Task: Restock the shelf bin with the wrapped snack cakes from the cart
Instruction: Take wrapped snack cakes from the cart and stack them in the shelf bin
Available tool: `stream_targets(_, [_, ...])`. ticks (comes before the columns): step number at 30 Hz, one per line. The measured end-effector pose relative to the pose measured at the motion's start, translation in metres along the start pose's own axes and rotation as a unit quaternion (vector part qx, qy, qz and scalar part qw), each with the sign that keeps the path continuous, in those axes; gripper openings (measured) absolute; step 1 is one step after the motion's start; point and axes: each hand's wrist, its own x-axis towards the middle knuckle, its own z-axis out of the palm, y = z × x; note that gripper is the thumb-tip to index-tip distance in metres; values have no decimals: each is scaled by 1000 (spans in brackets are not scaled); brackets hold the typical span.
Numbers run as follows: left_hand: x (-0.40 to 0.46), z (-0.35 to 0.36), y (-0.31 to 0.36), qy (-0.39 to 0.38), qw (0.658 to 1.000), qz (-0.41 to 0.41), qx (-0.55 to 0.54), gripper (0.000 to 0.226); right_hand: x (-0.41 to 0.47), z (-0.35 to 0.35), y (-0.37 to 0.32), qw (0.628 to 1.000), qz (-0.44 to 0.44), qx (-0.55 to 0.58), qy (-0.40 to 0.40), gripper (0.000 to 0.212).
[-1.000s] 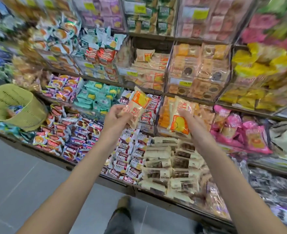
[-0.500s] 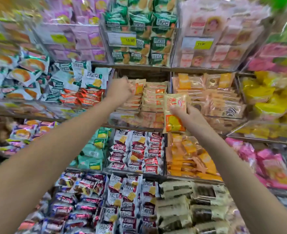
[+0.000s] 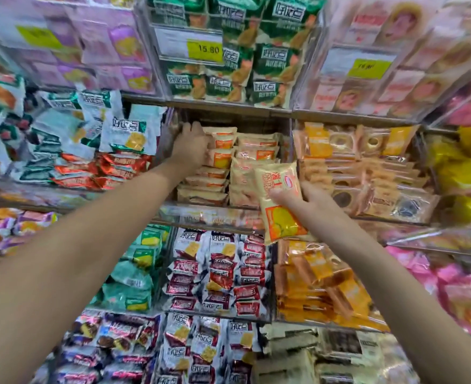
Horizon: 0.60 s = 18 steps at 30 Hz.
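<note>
Left hand deep in shelf bin, fingers at stacked snack cakes, grasp unclear; right hand pinching wrapped cake near bin front. Placing step; next, likely setting it atop right stack.

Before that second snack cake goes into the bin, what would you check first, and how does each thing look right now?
1. Right hand has a firm hold on the snack cake: ok, fingers pinch it.
2. Shelf bin holds matching packs: ok, same cream and orange wrappers.
3. Room on the right stack: ok, open space above it.
4. Left hand out of the way: not ok, it is inside the bin at the left stack.
5. Left hand has let go of its pack: cannot tell.
</note>
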Motion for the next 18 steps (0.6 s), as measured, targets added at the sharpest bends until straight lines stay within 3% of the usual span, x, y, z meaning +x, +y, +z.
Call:
stream_targets(2, [2,6,0,19,1000,-14,10,25,3,-1,0,1000,-1,8,-3,14])
stream_targets(12, [14,-7,-5,-80,991,-52,-91,25,7,-5,3,1000,-15,7,-16,12])
stream_targets(14, [9,-21,4,-31,995,-59,-79,24,5,-9,4,1000,-19,-14,-12,19])
stream_targets(16, [-6,-40,21,85,987,-22,-131,19,2,-14,4,998,-39,-45,-11,35])
stream_targets(17, [-18,-51,34,107,978,14,-179,14,1,-16,3,997,-55,-60,-9,43])
stream_targets(18, [-31,-60,49,81,966,48,-239,11,1,-17,1,995,-70,-75,-8,50])
